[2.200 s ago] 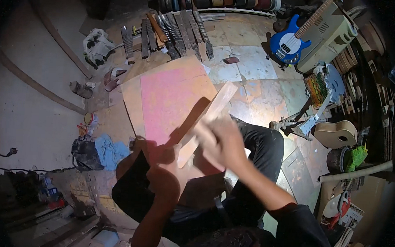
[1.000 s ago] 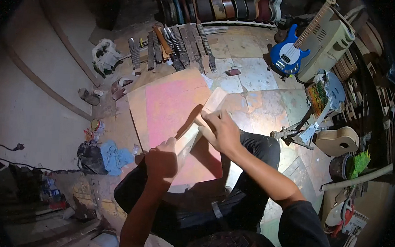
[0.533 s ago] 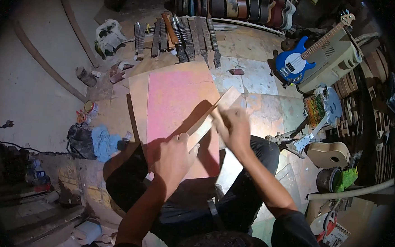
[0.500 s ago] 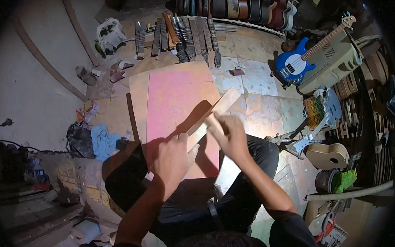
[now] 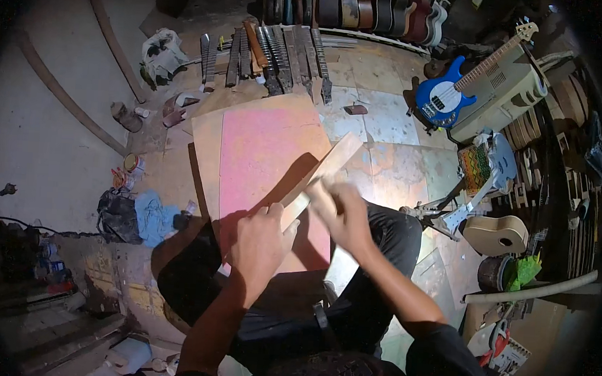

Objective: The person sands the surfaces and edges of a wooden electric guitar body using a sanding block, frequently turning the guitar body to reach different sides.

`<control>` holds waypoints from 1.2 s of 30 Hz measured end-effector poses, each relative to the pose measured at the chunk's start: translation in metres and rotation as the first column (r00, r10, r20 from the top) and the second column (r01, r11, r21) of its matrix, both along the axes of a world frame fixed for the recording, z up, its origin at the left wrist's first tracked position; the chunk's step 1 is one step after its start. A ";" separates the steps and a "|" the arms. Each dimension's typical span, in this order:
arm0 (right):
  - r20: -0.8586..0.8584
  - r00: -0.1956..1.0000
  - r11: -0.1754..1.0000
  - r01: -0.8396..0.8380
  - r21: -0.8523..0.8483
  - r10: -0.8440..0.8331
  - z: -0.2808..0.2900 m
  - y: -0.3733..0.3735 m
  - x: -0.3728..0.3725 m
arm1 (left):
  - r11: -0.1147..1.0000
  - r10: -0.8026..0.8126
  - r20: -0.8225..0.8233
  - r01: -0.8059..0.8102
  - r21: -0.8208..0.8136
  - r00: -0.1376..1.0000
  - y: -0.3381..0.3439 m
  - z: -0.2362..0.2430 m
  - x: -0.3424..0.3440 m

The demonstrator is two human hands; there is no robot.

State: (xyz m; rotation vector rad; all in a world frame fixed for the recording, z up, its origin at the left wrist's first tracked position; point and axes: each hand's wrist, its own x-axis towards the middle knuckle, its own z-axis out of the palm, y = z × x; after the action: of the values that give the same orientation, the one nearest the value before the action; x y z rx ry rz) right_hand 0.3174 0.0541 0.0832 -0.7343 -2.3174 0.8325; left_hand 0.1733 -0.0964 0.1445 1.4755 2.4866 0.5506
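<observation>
A long, straight-edged pale wooden bar (image 5: 337, 156) lies slantwise above a flat rectangular board with a pink face (image 5: 266, 141), its long axis running from the near left to the far right. The person's bare left hand (image 5: 258, 237) closes on the near end, fingers over the top and thumb along the right side. The bar leads forward and rightward from those fingers, its far tip free beyond the board's right edge. The bare right hand (image 5: 344, 215) is at the bar's right flank around mid-length, nearer that free tip than the left; its fingers are curled but blurred, so I cannot tell how far they open or whether they grip a small tan piece.
</observation>
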 end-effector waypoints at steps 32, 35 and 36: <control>0.035 0.993 0.989 -0.112 0.094 0.109 0.013 0.001 0.029 | 0.991 0.089 0.007 -0.087 -0.100 0.996 0.001 0.003 0.034; 0.155 0.985 0.986 0.050 0.156 -0.074 0.016 0.022 0.013 | 0.990 0.054 -0.028 -0.058 -0.131 0.998 0.004 0.005 0.032; 0.165 0.984 0.993 0.055 0.105 -0.072 0.019 0.013 0.014 | 0.989 0.074 0.001 -0.074 -0.129 0.997 0.004 0.002 0.030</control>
State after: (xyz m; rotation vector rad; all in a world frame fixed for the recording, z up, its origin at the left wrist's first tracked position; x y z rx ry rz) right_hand 0.3312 0.0669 0.1021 -0.8588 -2.4507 0.6425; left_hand 0.2038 -0.0926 0.1462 1.3374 2.5289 0.3967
